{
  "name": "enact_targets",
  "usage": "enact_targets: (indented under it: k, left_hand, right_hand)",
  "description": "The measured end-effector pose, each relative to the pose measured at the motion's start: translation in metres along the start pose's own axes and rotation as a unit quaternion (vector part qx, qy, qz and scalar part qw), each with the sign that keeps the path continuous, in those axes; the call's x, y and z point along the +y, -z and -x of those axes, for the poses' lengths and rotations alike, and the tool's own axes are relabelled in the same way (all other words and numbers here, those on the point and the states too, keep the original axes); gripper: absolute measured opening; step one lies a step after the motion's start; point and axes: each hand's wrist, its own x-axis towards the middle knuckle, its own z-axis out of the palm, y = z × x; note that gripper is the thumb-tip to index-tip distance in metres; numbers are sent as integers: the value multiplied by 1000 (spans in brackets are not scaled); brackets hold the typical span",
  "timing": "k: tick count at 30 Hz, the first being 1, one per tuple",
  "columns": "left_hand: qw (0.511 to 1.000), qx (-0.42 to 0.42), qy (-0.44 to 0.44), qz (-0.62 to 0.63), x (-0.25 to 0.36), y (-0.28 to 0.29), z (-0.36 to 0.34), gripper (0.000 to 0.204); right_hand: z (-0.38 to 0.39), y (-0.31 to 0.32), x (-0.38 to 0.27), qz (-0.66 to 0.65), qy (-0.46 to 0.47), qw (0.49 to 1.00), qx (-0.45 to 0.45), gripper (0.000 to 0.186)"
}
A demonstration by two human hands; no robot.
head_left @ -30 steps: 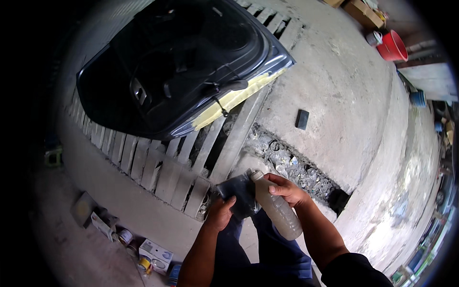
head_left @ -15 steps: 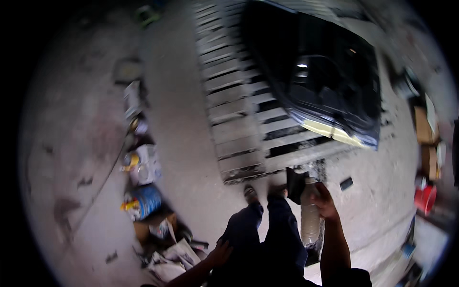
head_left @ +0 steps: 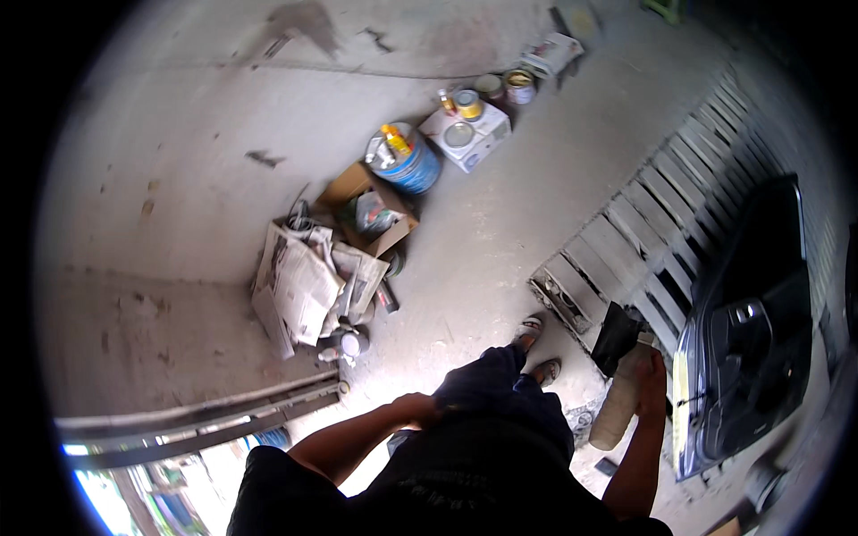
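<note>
Black sheet (head_left: pixel 615 338) and cloudy bottle (head_left: pixel 618 406) are now carried by the right grip (head_left: pixel 652 377) alone, lower right; whether the left grip (head_left: pixel 417 411), lower centre, is closed cannot be told.

I worked through the left of two fisheye cameras worn side by side on the person's head, which faced steeply down from above. Nearest my lens was the dark shirt (head_left: pixel 429 464), spread across the bottom edge; past it, the sandaled feet (head_left: pixel 530 330) stood on the concrete floor (head_left: pixel 456 286), well below me. The right hand (head_left: pixel 653 373) with its plastic bottle (head_left: pixel 615 411) sat low on the right, nearer than the floor. My wide lens took in the newspapers (head_left: pixel 304 286) and blue bucket (head_left: pixel 414 170) left of center, the slatted grating (head_left: pixel 617 246) to the right, and the car door (head_left: pixel 755 357) toward the curved black rim.
</note>
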Motion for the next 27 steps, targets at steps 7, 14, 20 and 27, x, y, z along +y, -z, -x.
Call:
enact_targets:
  k: [7,14,20,27]
  left_hand:
    - [990,110,30,81,-1,-49,21,48]
    - [981,177,-76,-18,-74,-77,4,27]
    - [906,365,-214,22,-196,-82,45,35]
    - [807,414,-219,359,-322,-83,118,32]
  right_hand:
    - [-12,-79,-35,-42,-57,991,-110,33]
    - [-19,-185,-47,-16,-65,972,-225,37]
    - [-27,-290,-44,40,-43,972,-227,39]
    - [-15,-415,-44,82,-25,962,-260,39]
